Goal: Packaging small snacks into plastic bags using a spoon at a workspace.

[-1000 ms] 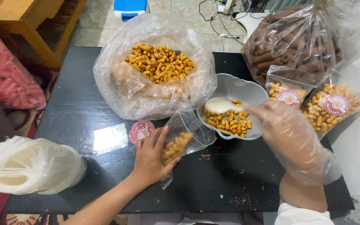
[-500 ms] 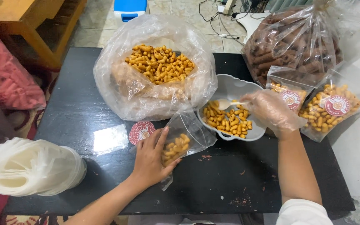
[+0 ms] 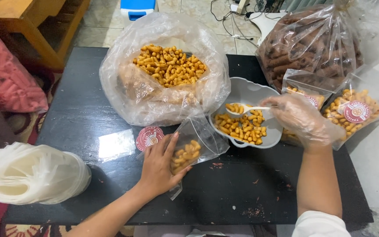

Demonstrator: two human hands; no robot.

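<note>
The small clear pouch (image 3: pixel 194 147) lay pinned open on the counter (image 3: pixel 88 114) under the flat left hand (image 3: pixel 159 166), while the gloved right hand (image 3: pixel 301 118), fingers closed on the white spoon (image 3: pixel 244 109), had just lifted a fresh scoop of snacks from the bowl (image 3: pixel 251 94).

Single head-worn camera, high above near edge of black table (image 3: pixel 80 118), looks steeply down and forward. Forearms enter from bottom of frame; left hand (image 3: pixel 159 164) and gloved right hand (image 3: pixel 301 120) at mid-height, close to lens. Big clear bag of snacks (image 3: pixel 165 70) and white bowl (image 3: pixel 246 92) fill centre. Top edge catches tiled floor (image 3: pixel 106 22), left edge wooden bench (image 3: pixel 31 22). No second view to overlap.
</note>
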